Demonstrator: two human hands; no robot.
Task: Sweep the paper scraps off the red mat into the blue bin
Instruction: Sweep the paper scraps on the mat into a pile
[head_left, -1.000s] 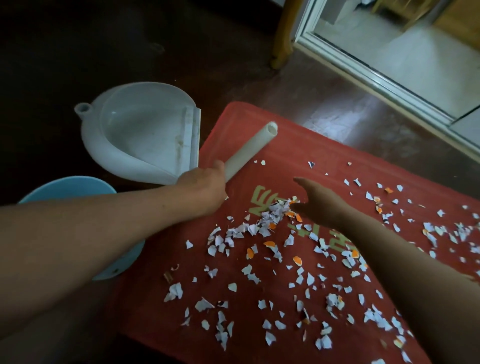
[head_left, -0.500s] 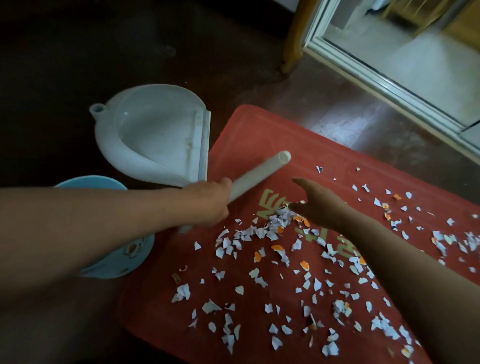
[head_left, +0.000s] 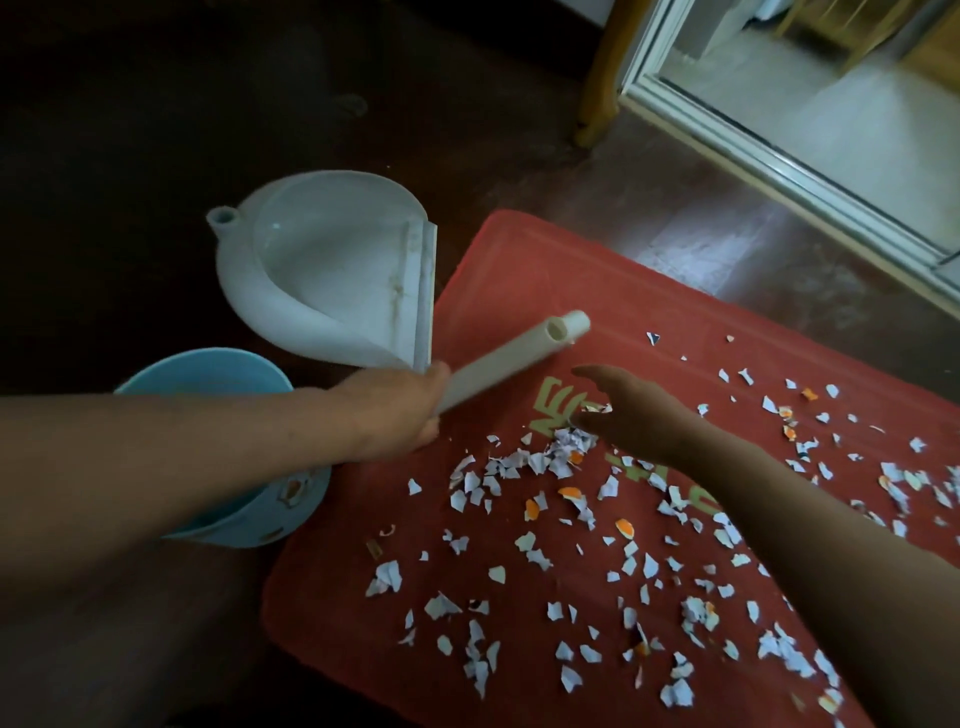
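White and orange paper scraps (head_left: 571, 525) lie scattered over the red mat (head_left: 524, 275), with a small heap just under my right hand (head_left: 639, 415). That hand hovers low over the heap with fingers stretched leftward and relaxed. My left hand (head_left: 395, 410) grips a white tube handle (head_left: 514, 358) that points up and right over the mat's left part. The blue bin (head_left: 208, 374) stands on the floor left of the mat, partly hidden by my left forearm. A white dustpan (head_left: 332, 270) lies beside the mat's upper left edge.
Dark wooden floor surrounds the mat. A yellow-brown furniture leg (head_left: 597, 78) stands behind the mat, and a white door frame (head_left: 779, 161) runs diagonally at the upper right. More scraps spread toward the mat's right edge.
My left hand has swung the white handle downward and to the right across the mat. My right hand has stayed over the heap of scraps.
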